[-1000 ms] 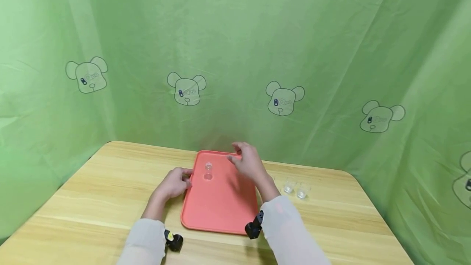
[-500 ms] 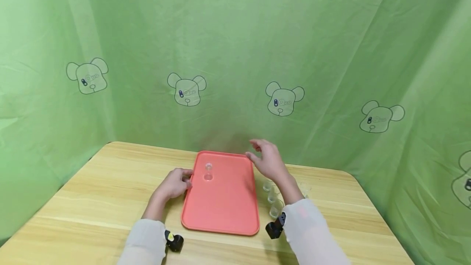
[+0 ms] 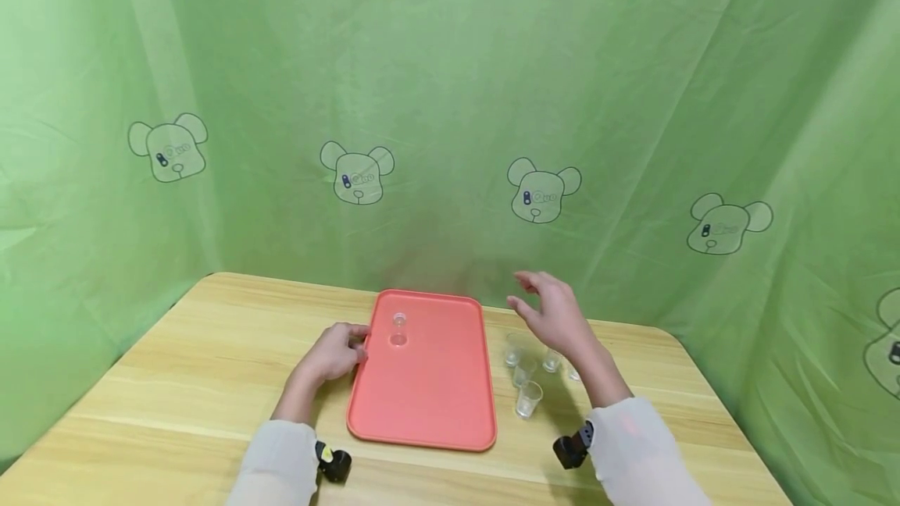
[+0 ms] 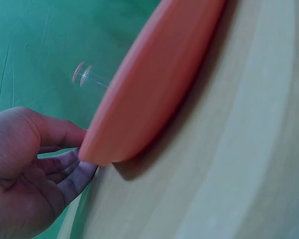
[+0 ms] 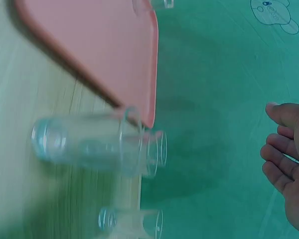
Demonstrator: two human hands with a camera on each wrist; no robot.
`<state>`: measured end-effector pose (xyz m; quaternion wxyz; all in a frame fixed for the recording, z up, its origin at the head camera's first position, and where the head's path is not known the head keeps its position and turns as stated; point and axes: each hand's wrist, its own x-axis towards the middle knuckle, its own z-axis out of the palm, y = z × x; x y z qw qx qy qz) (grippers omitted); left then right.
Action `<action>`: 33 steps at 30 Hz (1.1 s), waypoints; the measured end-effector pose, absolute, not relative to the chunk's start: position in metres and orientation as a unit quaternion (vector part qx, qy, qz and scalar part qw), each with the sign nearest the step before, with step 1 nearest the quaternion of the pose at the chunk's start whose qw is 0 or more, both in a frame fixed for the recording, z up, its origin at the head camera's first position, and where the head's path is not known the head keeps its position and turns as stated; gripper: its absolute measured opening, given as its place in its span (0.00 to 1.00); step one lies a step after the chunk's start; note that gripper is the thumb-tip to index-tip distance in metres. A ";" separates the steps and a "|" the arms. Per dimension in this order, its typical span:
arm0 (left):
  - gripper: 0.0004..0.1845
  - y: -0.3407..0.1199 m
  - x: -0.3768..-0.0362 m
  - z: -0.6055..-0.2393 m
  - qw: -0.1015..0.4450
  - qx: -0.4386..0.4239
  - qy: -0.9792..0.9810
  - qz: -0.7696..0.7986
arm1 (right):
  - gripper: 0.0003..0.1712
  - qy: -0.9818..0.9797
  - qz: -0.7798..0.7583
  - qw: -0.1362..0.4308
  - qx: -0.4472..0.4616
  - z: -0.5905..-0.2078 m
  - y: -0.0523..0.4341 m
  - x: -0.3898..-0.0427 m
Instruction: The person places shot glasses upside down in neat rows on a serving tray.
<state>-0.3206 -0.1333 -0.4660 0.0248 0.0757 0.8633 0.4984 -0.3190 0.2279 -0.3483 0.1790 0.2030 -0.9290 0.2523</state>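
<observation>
A red tray (image 3: 429, 397) lies on the wooden table. On its far left part stands a small clear shot glass (image 3: 399, 329), upside down. My left hand (image 3: 336, 351) grips the tray's left rim; in the left wrist view the thumb is at the rim's upper edge and the fingers (image 4: 79, 177) reach below. To the right of the tray, my right hand (image 3: 558, 320) is raised over the table with nothing in it, its fingers loosely bent. Beneath and in front of it stand several upright shot glasses, the nearest glass (image 3: 529, 400) in plain sight, another (image 3: 574, 372) partly hidden by the forearm.
The light wooden table (image 3: 211, 381) backs onto a green curtain (image 3: 450, 100) printed with bear heads, which also hangs at both sides. The glasses stand close together beside the tray's right edge. A small black camera (image 3: 573, 450) sits on the right wrist.
My right hand has moved right, from above the tray's far right corner to above the loose glasses, uncovering some of them. The left hand and tray have stayed in place.
</observation>
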 end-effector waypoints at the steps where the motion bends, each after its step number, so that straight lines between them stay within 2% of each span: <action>1: 0.27 -0.133 -0.320 -0.466 0.025 0.075 0.863 0.499 | 0.28 -0.930 0.250 0.179 0.202 -0.349 0.232 -0.318; 20: 0.26 -0.135 -0.321 -0.470 0.026 0.073 0.863 0.499 | 0.26 -0.944 0.195 0.185 0.192 -0.384 0.311 -0.296; 33: 0.26 -0.134 -0.321 -0.468 0.028 0.072 0.861 0.503 | 0.34 -0.953 0.201 0.116 0.194 -0.406 0.341 -0.293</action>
